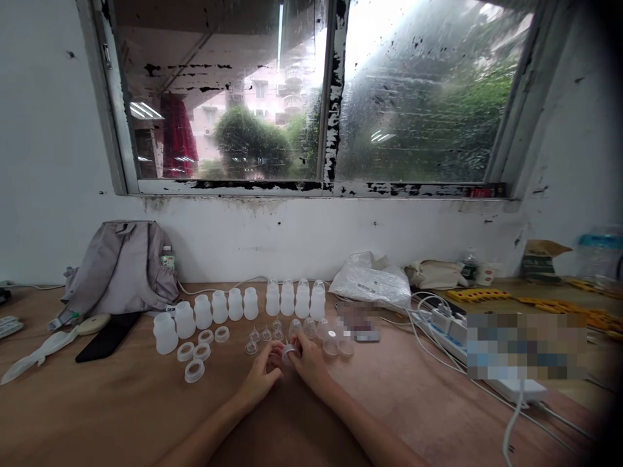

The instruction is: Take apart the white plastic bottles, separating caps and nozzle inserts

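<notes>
My right hand (307, 360) grips a translucent ring (289, 352) near the middle of the table. Close on its left, my left hand (264, 375) has its fingers curled toward the ring; whether they touch it is hard to tell. Several clear nipples (266, 333) stand just beyond my hands, with clear domed caps (331, 332) to their right. Several loose rings (195, 370) lie to the left. Behind them is a row of open white bottles (203, 312). Several bottles with clear caps (287, 299) stand upright at the back middle.
A grey backpack (121, 266), a black phone (107, 337) and a plastic-wrapped item (41, 350) are on the left. A white plastic bag (372, 280) lies against the wall. White power strips (516, 384) with trailing cables and yellow parts (479, 296) occupy the right.
</notes>
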The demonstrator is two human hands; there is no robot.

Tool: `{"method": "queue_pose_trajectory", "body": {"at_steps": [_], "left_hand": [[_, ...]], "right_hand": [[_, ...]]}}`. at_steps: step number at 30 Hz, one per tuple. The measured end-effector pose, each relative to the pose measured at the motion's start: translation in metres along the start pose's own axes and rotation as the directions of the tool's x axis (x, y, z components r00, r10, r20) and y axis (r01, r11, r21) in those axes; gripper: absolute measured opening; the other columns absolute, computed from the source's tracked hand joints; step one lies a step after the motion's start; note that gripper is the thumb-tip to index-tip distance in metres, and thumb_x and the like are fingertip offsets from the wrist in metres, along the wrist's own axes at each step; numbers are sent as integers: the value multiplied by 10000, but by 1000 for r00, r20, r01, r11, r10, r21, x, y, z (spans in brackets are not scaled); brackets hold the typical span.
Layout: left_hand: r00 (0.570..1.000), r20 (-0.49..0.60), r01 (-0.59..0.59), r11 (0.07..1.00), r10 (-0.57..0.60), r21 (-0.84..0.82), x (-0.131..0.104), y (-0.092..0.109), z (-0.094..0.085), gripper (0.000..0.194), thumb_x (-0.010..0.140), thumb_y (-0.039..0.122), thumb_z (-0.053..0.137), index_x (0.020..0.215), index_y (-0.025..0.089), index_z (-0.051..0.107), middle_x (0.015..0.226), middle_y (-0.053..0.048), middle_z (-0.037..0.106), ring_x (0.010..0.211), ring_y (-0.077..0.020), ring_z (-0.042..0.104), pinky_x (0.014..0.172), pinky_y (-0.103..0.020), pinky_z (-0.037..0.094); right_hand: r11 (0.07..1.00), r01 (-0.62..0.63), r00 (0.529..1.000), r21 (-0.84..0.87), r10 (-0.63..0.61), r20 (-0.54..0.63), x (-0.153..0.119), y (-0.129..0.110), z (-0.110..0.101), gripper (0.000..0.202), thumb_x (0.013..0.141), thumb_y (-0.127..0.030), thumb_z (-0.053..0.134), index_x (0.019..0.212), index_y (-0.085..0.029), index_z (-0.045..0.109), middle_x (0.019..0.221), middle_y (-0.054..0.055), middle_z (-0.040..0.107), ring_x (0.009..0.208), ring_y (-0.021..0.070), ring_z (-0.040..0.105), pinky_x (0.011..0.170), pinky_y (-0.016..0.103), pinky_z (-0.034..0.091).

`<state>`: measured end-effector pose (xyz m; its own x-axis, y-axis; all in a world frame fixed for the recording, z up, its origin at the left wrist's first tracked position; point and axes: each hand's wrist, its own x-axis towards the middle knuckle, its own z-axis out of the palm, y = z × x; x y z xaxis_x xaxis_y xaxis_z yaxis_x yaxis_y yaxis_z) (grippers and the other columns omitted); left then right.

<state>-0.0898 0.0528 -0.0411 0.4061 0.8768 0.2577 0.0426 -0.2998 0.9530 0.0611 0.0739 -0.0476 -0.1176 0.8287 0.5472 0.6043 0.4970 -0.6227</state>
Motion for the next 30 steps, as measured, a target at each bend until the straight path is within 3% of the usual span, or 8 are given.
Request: {"method": "queue_pose_trajectory", "body": {"at_steps": [6, 12, 15, 19, 23, 25, 27, 30], "left_hand": [[997, -19, -67, 991, 69, 115, -1, 2, 1, 491, 527, 24, 419, 977, 216, 458, 929, -12, 510, 788, -126, 516, 699, -232, 420], [993, -5, -112, 953, 119, 283, -6, 8, 5, 494, 574, 27, 432, 1032, 209, 457, 980, -18, 537, 772, -129, 528, 680, -232, 419], [988, 22, -151, 900, 155, 408, -3, 15, 0, 369, 670, 76, 432, 1010, 206, 497, 953, -20, 568, 799, -139, 533, 714, -245, 416], [965, -50, -151, 706, 256, 692, 25, 32, -31, 235, 802, 221, 392, 992, 199, 529, 932, -42, 580, 868, -173, 519, 779, -286, 397], [897, -187, 48, 332, 401, 942, 68, 43, -77, 285, 797, 236, 422, 1058, 178, 520, 1005, -93, 534, 963, -236, 461, 828, -365, 352], [882, -221, 143, 209, 417, 967, 86, 41, -95, 287, 778, 273, 470, 1039, 179, 544, 1027, -114, 518, 983, -271, 440, 810, -400, 349], [883, -213, 158, 164, 419, 974, 97, 34, -104, 235, 757, 293, 512, 949, 181, 589, 1042, -121, 514, 988, -286, 432, 802, -414, 348], [881, -199, 141, 163, 429, 976, 103, 26, -104, 150, 760, 281, 514, 821, 183, 608, 1065, -111, 507, 999, -282, 429, 813, -417, 348]], "right_hand": [[1000, -17, 1000, 6, 17, 1, 0, -1, -2, 208, 591, -78, 402, 759, -201, 417, 611, -43, 460, 559, 112, 440, 544, 207, 322], [999, -6, 1000, 31, 6, 8, 1, 5, -3, 288, 547, -35, 386, 780, -198, 429, 585, -51, 454, 548, 113, 445, 526, 200, 321], [999, 35, 999, 41, -36, 38, 2, 7, -6, 309, 577, -34, 393, 829, -197, 468, 675, -20, 533, 632, 129, 499, 592, 215, 360], [997, 81, 993, 6, -81, 86, 2, 4, -11, 310, 636, -35, 383, 845, -207, 535, 843, 16, 588, 795, 152, 533, 715, 241, 376], [996, 51, 994, -75, -43, 103, -1, -1, -12, 298, 648, -32, 388, 818, -206, 562, 855, 24, 584, 803, 156, 539, 721, 242, 381], [994, 42, 994, -96, -32, 105, -2, -2, -12, 313, 657, -39, 396, 857, -209, 568, 876, 27, 584, 806, 157, 542, 720, 243, 386], [995, 37, 994, -98, -27, 102, -3, -2, -11, 324, 669, -57, 412, 906, -212, 570, 897, 32, 585, 795, 157, 543, 713, 245, 392], [997, 37, 996, -64, -31, 89, -2, -1, -11, 352, 687, -95, 442, 998, -212, 558, 886, 34, 587, 708, 146, 540, 669, 250, 410]]}}
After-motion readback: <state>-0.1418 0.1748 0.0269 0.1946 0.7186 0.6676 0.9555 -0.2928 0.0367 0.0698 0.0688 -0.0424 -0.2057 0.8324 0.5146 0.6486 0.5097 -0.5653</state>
